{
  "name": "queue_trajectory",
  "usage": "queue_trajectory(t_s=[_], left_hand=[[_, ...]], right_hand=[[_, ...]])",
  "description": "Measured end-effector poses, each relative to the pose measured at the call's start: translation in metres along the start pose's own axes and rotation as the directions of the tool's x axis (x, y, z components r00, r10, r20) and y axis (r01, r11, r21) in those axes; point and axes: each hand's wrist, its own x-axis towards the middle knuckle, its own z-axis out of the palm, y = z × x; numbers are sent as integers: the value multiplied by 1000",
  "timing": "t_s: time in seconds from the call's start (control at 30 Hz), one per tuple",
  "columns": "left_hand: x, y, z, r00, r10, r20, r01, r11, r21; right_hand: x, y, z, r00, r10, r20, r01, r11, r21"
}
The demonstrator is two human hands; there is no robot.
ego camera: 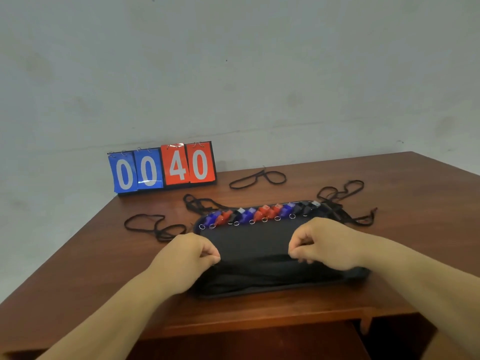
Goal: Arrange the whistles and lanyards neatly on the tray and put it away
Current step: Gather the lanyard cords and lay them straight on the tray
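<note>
A black oblong tray (259, 291) lies on the brown table. Along its far rim stands a row of several blue, red and black whistles (259, 214) with metal rings. A black cloth liner (254, 242) covers the tray's floor. My left hand (189, 253) and my right hand (322, 245) each pinch the cloth's near edge and hold it slightly raised. Black lanyards lie loose around the tray: one at the left (153, 226), one behind (258, 179), a tangle at the right (342, 196).
A flip scoreboard (162, 168) reading 00 in blue and 40 in red stands at the table's back left against the wall. The table's (389, 281) front edge runs just below the tray, with a dark gap under it.
</note>
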Motion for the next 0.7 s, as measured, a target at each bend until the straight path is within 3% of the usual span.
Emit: queue_trajectory(t_s=[0.2,0.37,0.7], left_hand=[[-4,-8,-4,996,30,88,-37,996,77],[-10,-14,-5,994,55,96,-55,999,-2],[-20,-13,-10,969,164,185,-167,986,-3]], right_hand=[[6,1,15,998,-50,-26,45,983,-176],[7,0,17,997,-71,-11,67,974,-214],[-1,-7,9,991,-76,113,98,974,-205]])
